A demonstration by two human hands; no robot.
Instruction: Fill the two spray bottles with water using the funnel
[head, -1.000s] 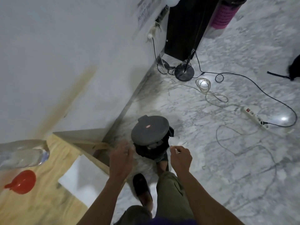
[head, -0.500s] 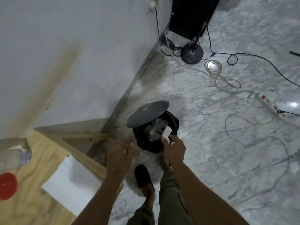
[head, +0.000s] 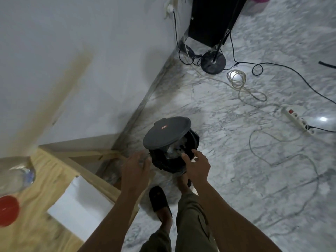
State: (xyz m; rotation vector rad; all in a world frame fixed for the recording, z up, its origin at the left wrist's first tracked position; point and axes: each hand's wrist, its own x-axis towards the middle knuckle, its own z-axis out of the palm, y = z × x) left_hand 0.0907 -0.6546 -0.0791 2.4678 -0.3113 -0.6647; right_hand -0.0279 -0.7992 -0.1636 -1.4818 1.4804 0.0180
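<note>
At the far left edge of the frame we saw the red funnel point(head: 8, 210), a round, bright red shape cut off by the picture's border, lying on the pale wooden table point(head: 36, 233). Just above it, also at the left edge, lay a clear plastic bottle point(head: 17, 177), blurred and on its side as far as we could tell (whether it was one of the spray bottles we could not tell). A white sheet point(head: 80, 206) rested on the table to the right of the funnel.

Both hands were well apart from the funnel and the bottle, near the centre of the frame, over a small black bin point(head: 172, 157) on the marble floor point(head: 254, 160). The bin's grey lid point(head: 167, 132) stood tilted up, showing crumpled clear waste inside a dark liner. Our left hand point(head: 135, 171) hovered at the bin's left side, palm down, fingers straight and close together, holding nothing. Our right hand point(head: 196, 166) was at the bin's lower right rim, fingers loosely extended, thumb and forefinger parted near the liner's edge; we could not tell whether they touched it.

In the upper right of the frame lay a white power strip point(head: 297, 120), black and pale cables, and a round black stand base point(head: 213, 63). A foot in a black slipper point(head: 160, 200) showed below the hands.
</note>
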